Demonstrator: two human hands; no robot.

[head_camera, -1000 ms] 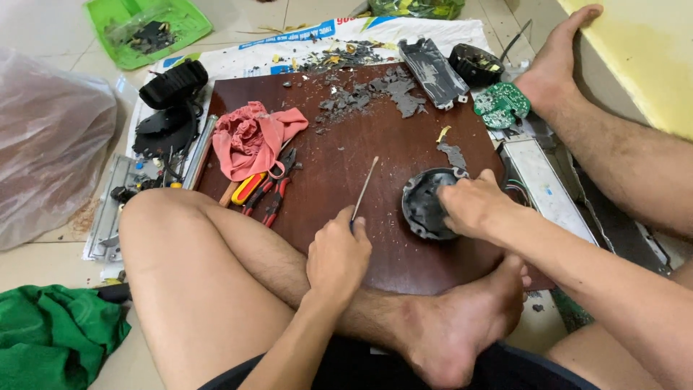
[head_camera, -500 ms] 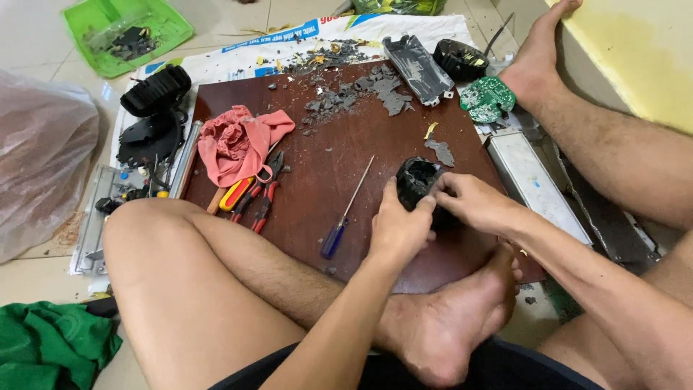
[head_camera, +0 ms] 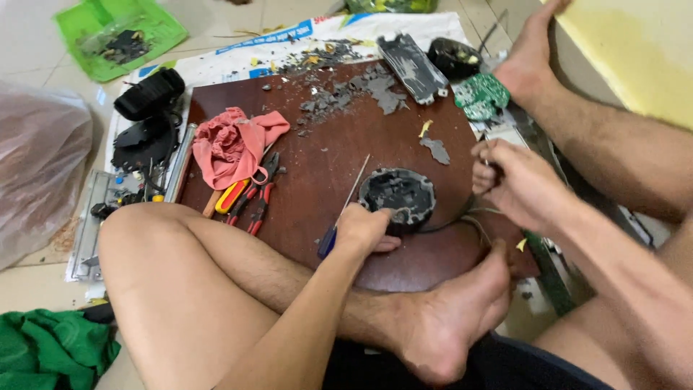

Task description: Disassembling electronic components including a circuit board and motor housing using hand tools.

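You sit on a pale tiled floor (head_camera: pixel 29 29), lit evenly. A brown board (head_camera: pixel 317 188) lies at the centre on printed paper (head_camera: pixel 231 61). At eleven o'clock lies a green tray (head_camera: pixel 162 29), at nine a clear bag (head_camera: pixel 36 173), at seven green cloth (head_camera: pixel 43 354), at two a yellow slab (head_camera: pixel 635 50).

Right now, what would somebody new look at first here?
Probably the round black part in the middle of the dark red board, steadied by the left hand beside a blue-handled screwdriver. The right hand tugs its wires at the board's right edge. A pink rag lies at the left.
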